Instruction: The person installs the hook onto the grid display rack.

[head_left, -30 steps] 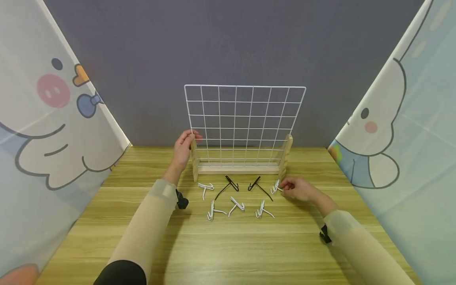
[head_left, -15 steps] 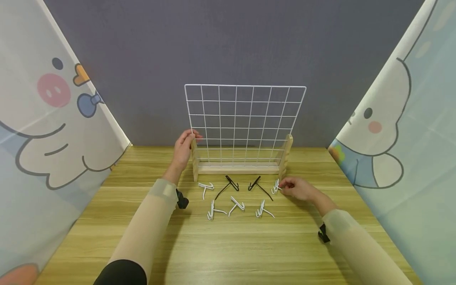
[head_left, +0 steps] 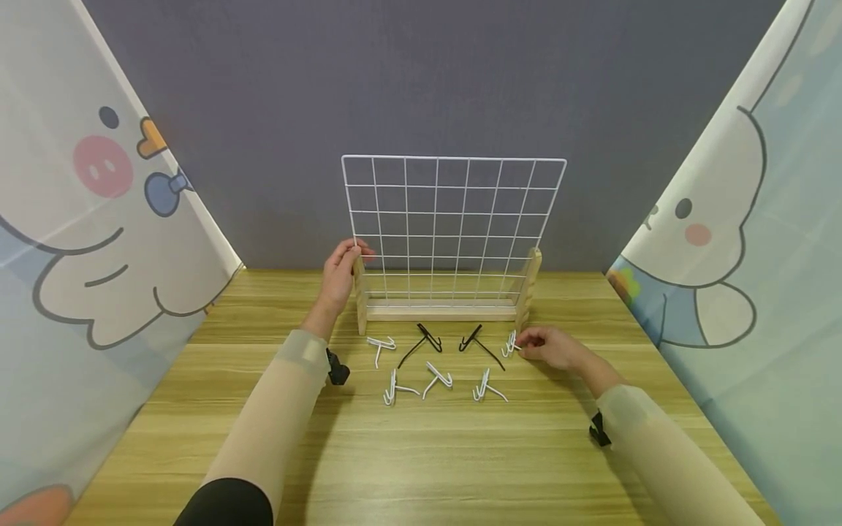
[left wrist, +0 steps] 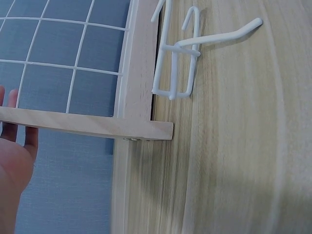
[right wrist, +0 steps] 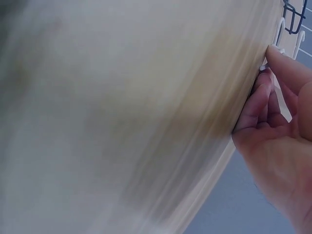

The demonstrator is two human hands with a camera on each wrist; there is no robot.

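While the left hand (head_left: 338, 276) grasps the wooden post (head_left: 359, 292) to steady the upright wire grid (head_left: 452, 226), the right hand (head_left: 551, 347) pinches a white hook (head_left: 510, 344) lying on the table (head_left: 421, 453) beside the stand's right foot.

A grid (head_left: 452, 219) is standing in a stand (head_left: 441, 313) at the back of the table (head_left: 421, 453). The left hand (head_left: 338, 276) is gripping the stand's left post. Hooks (head_left: 427, 365) are lying in front of the stand. The right hand (head_left: 552, 347) is pinching the rightmost hook (head_left: 509, 343), near the right post.
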